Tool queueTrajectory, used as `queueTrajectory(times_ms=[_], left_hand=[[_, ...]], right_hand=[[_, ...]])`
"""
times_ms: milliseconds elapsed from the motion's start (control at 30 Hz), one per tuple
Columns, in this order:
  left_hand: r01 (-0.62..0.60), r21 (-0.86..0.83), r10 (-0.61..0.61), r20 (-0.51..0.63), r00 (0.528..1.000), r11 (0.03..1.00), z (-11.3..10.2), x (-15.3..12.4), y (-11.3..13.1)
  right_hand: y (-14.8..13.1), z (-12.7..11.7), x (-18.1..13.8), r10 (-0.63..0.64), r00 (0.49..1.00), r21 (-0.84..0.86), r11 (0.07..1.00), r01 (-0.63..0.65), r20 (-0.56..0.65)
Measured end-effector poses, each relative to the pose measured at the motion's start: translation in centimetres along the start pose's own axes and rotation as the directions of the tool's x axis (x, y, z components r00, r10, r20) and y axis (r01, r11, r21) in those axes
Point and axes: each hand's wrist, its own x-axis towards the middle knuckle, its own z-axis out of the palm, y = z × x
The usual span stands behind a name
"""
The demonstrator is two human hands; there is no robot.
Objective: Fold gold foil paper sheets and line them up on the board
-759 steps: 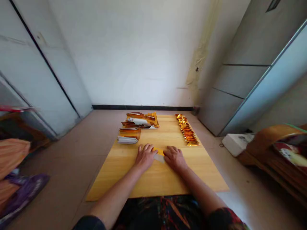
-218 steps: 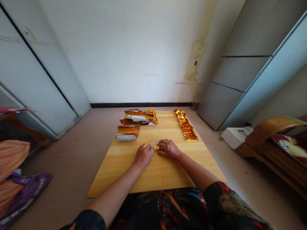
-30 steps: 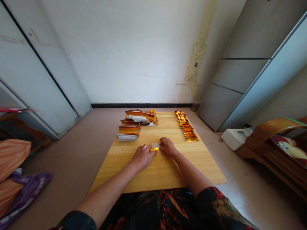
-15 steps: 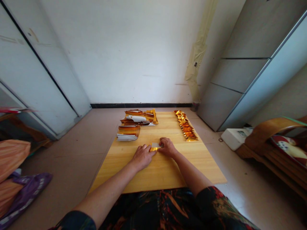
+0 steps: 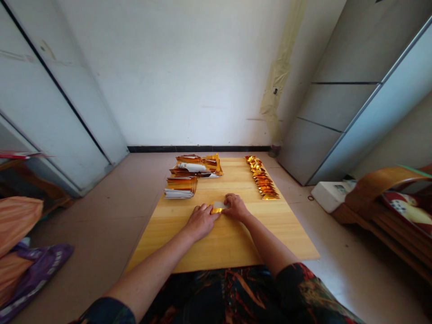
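A small gold foil paper (image 5: 218,207), white on its turned-up side, lies on the wooden board (image 5: 222,243) between my hands. My left hand (image 5: 200,220) rests on the board with its fingertips pressed on the paper's left end. My right hand (image 5: 236,206) has its fingers curled and pinched on the paper's right end. Stacks of flat gold papers (image 5: 181,186) sit at the board's far left. A row of folded gold pieces (image 5: 264,182) runs along the far right.
The board lies on a tiled floor before a white wall. A second heap of gold papers (image 5: 199,165) sits behind the stack. Grey doors stand left and right. A white box (image 5: 332,193) and a wooden chair (image 5: 388,198) are at right, bags (image 5: 23,265) at left.
Almost nothing has moved in the last second: both hands stay pressed on the small gold paper, the right hand's fingers shifting slightly over it.
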Motion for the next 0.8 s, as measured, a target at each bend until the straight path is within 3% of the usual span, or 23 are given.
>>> queueTrajectory(times_ms=[300, 533, 800], left_hand=[[0.103, -0.098, -0.111, -0.078, 0.991, 0.99, 0.4, 0.5, 0.4], [0.005, -0.235, -0.034, -0.119, 0.992, 0.972, 0.9, 1.2, -2.1], [-0.058, -0.239, 0.021, -0.156, 0.988, 0.969, 1.3, 1.2, -3.2]], right_hand=[[0.2, -0.3, -1.1, -0.097, 0.995, -0.17, 0.98, 0.1, 0.025], [-1.9, -0.4, -3.4, -0.139, 0.988, -0.284, 0.947, 0.15, 0.06], [-2.7, -0.4, -4.5, -0.198, 0.978, -0.275, 0.938, 0.21, 0.07]])
